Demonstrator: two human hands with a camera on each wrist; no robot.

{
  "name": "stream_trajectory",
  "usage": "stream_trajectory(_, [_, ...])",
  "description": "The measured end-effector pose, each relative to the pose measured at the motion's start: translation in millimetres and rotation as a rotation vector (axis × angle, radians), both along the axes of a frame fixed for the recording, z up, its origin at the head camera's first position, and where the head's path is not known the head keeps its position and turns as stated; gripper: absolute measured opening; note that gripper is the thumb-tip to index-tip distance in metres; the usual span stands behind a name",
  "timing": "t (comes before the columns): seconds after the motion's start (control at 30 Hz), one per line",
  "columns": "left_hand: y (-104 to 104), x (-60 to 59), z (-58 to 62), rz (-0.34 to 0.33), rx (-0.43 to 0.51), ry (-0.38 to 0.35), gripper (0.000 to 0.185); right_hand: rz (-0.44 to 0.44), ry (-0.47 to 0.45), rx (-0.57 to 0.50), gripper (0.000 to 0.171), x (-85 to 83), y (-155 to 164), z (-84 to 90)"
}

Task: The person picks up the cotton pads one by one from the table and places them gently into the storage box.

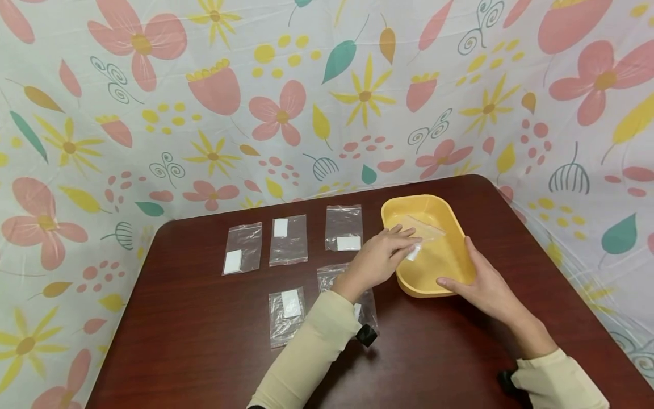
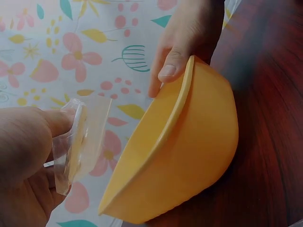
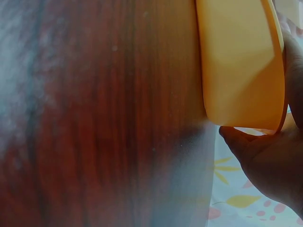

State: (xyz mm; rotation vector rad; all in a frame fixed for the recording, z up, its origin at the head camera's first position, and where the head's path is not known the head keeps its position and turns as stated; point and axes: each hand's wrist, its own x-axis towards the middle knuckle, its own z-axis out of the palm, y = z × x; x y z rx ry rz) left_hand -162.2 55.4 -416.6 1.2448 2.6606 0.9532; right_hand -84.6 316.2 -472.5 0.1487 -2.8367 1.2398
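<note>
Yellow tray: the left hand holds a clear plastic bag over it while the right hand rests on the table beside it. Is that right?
Not quite: the right hand holds the yellow tray at its rim, as the head view shows. The left hand does hold a clear plastic bag over it.

- Tray point(image 1: 431, 275) on table point(image 1: 204, 341), right side.
- Five bags point(image 1: 288, 245) left of tray: three behind, two before.
- Left hand point(image 1: 380, 255), held bag point(image 1: 430, 230): over tray.
- Right hand point(image 1: 482, 287): tray's right near corner.
- Curtain point(image 1: 281, 57) behind table.
</note>
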Motion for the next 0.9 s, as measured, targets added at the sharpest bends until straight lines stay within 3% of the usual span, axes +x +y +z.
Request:
stream_trajectory(0.37, [15,-4.0,-10.2,0.010,-0.061,0.007,0.036,0.002,0.005,0.000,0.118,-0.9,1,0.5])
stream_trajectory(0.9, [45,-7.9,-31.0,0.088,-0.346,0.088,0.034,-0.001,0.004,-0.002,0.116,0.5,0,-0.9])
